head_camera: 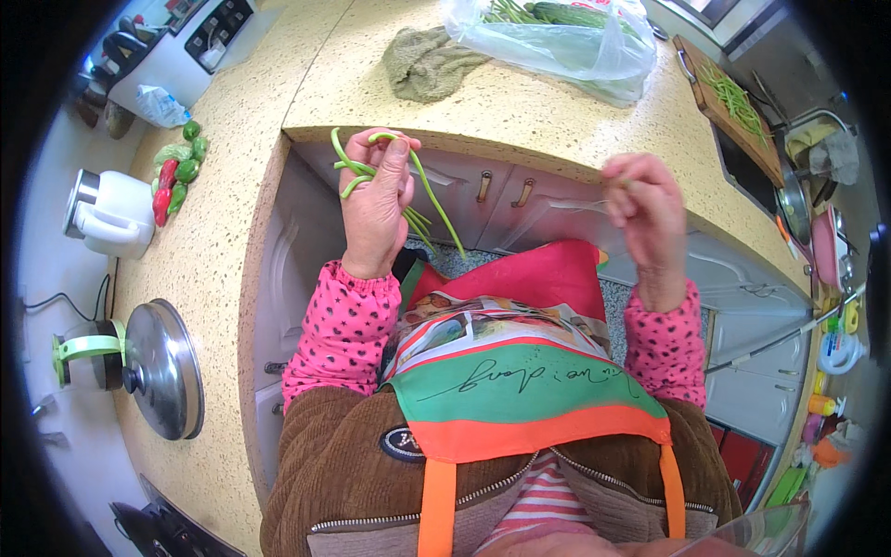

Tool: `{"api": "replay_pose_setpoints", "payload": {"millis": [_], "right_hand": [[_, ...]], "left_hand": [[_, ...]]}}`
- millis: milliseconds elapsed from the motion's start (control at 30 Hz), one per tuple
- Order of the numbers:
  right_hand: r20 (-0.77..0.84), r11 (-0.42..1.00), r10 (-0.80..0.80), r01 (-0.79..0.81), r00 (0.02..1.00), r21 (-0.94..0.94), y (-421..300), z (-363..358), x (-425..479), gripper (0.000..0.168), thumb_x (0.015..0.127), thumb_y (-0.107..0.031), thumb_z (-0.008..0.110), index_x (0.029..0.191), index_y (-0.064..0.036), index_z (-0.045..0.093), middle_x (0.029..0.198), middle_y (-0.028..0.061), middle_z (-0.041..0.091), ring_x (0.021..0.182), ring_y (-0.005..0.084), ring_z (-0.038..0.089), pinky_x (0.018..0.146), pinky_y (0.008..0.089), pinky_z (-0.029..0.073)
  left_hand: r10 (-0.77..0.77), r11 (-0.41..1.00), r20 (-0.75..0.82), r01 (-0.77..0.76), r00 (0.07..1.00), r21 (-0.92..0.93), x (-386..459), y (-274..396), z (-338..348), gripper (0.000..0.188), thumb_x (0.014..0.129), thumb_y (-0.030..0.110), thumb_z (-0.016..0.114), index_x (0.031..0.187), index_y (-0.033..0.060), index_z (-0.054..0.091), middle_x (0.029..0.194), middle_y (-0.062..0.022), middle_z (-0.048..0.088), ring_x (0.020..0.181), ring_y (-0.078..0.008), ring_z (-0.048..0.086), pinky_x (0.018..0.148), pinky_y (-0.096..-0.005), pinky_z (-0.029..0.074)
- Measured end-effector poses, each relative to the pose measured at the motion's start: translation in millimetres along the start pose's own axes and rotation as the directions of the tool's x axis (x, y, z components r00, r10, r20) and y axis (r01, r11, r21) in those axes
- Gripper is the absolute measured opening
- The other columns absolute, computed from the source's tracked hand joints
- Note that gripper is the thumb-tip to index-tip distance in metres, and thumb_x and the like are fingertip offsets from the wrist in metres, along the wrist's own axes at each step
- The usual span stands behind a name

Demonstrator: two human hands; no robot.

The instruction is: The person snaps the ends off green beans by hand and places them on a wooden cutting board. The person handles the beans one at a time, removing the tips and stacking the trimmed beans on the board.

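My left hand (376, 202) is raised before the counter's front edge and grips a few long, thin green stems, probably garlic scapes (435, 198). Some stems curl over the fingertips, while others hang below the palm. Farther right, my right hand (644, 202) is lifted with bent fingers drawn together. It is blurred, so whether anything small sits between the fingertips cannot be made out. Beyond the hands, a clear plastic bag (578, 59) on the counter holds more green stems (511, 12) and a cucumber (581, 15). Cut green pieces (731, 97) lie on a wooden cutting board (748, 146) at the right.
A crumpled olive cloth (431, 66) lies beside the bag on the speckled counter (334, 90). Along the left counter are green and red peppers (166, 184), a white kettle (115, 216) and a metal pot lid (167, 369). A frying pan (793, 202) is at the right.
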State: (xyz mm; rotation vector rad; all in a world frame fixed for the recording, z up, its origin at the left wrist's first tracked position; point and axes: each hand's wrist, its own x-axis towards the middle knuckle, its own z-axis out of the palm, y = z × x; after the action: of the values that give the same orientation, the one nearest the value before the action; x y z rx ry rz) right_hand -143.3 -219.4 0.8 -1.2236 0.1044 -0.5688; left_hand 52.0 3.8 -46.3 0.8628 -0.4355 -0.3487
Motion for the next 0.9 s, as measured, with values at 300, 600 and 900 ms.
{"api": "replay_pose_setpoints", "payload": {"millis": [300, 600, 900], "right_hand": [[-0.042, 0.966, 0.221, -0.225, 0.974, -0.128, -8, 27, -11, 0.011, 0.089, -0.007, 0.060, 0.098, -0.001, 0.063, 0.082, 0.0000, 0.060, 0.060, 0.0031, 0.045, 0.052, 0.0188, 0.037], [0.151, 0.924, 0.145, -0.079, 0.978, -0.374, 4, 77, -17, 0.011, 0.088, -0.006, 0.065, 0.097, -0.001, 0.064, 0.068, -0.0111, 0.044, 0.059, -0.0029, 0.034, 0.049, 0.0163, 0.028], [0.170, 0.904, 0.114, -0.032, 0.979, -0.426, -1, 73, -20, 0.010, 0.087, -0.006, 0.065, 0.095, -0.001, 0.065, 0.071, -0.0076, 0.047, 0.059, -0.0004, 0.036, 0.050, 0.0179, 0.031]], "left_hand": [[0.099, 0.940, 0.192, -0.155, 0.976, 0.304, -25, -4, 23, 0.016, 0.090, 0.003, 0.064, 0.104, 0.0038, 0.057, 0.093, -0.0017, 0.061, 0.074, -0.0045, 0.051, 0.066, -0.0195, 0.041], [0.181, 0.831, 0.400, -0.357, 0.898, 0.426, -41, -4, 44, 0.016, 0.086, -0.003, 0.066, 0.099, 0.0037, 0.061, 0.090, -0.0025, 0.060, 0.066, -0.0042, 0.047, 0.058, -0.0190, 0.038], [0.254, 0.690, 0.491, -0.512, 0.833, 0.511, -35, -1, 47, 0.020, 0.081, -0.003, 0.069, 0.098, 0.0054, 0.063, 0.084, -0.0051, 0.060, 0.064, -0.0098, 0.051, 0.055, -0.0224, 0.041]]}}
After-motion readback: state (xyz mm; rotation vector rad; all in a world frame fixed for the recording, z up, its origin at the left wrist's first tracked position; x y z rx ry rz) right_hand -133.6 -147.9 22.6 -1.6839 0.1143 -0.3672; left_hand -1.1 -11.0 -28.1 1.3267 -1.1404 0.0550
